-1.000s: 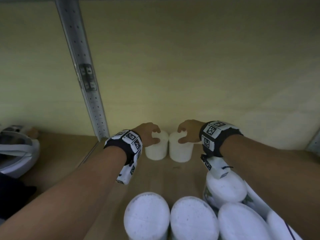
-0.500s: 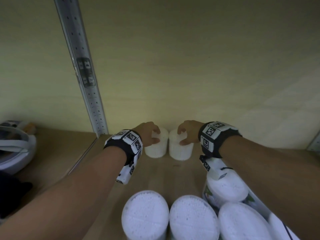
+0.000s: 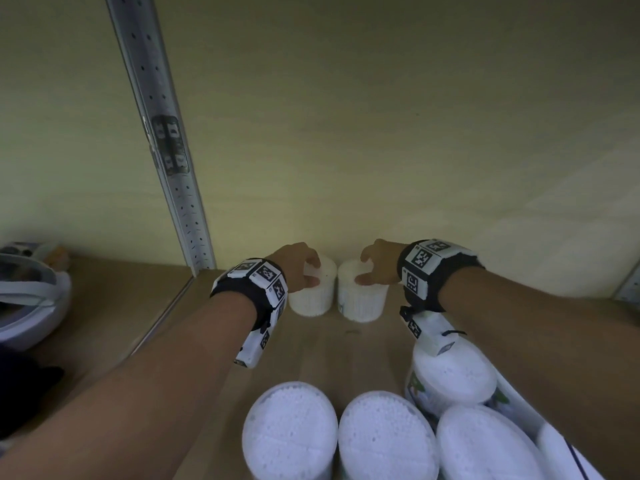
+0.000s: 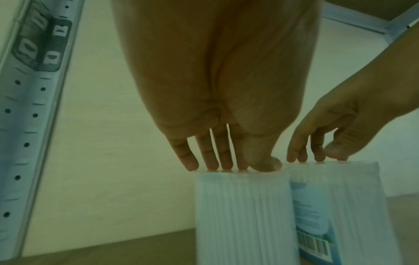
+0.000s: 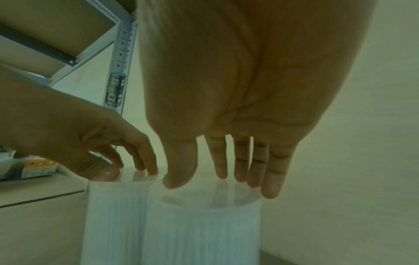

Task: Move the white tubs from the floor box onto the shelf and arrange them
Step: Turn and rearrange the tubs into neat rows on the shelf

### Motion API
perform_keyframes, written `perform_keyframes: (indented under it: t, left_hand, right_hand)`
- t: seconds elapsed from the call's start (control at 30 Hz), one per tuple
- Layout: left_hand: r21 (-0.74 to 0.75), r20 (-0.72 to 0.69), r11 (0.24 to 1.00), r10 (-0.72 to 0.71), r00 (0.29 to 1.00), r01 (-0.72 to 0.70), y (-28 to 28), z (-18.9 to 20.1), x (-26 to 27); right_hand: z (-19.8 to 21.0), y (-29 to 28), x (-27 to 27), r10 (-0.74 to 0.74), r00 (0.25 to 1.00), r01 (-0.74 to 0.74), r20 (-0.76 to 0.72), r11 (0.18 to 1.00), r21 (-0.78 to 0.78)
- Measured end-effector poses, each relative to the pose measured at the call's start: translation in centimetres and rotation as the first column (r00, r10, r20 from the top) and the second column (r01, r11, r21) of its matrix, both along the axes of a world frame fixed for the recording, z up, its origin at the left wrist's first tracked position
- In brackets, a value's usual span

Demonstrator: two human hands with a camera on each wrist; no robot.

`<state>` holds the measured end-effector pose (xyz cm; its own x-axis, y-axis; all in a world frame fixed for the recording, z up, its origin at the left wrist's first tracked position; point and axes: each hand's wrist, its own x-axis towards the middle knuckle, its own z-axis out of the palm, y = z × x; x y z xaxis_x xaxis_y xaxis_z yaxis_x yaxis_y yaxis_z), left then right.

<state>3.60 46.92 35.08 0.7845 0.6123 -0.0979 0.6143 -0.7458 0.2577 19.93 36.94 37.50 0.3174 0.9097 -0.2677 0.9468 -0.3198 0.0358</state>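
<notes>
Both hands reach to the back of the shelf (image 3: 346, 344), each set on top of its own white tub. The left hand (image 3: 294, 268) has its fingertips (image 4: 212, 165) and thumb spread on the lid rim of the left tub (image 3: 313, 292); the right hand (image 3: 379, 261) grasps the right tub (image 3: 362, 299) the same way from above. The two tubs stand upright, just beside each other, near the back wall. Nearer than the wrists stand more white tubs (image 3: 384, 438).
</notes>
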Motion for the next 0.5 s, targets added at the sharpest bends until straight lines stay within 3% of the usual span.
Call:
perform_keyframes:
  t: [0.2, 0.4, 0.5]
  left_hand:
    - [0.021, 0.014, 1.000, -0.005, 1.000, 0.005, 0.1, -0.2, 0.1]
    - [0.018, 0.013, 1.000, -0.003, 1.000, 0.003, -0.1, -0.2, 0.2]
    - [0.030, 0.006, 1.000, 0.001, 1.000, -0.001, -0.2, -0.2, 0.4]
  right_hand:
    - [0.0, 0.3, -0.6, 0.027, 0.997, -0.024, 0.072, 0.999, -0.044]
    - [0.9, -0.1, -0.1, 0.110, 0.989, -0.114, -0.095, 0.993, -0.034]
    - [1.2, 0.0, -0.3, 0.124, 0.984, -0.119, -0.131, 0.992, 0.047]
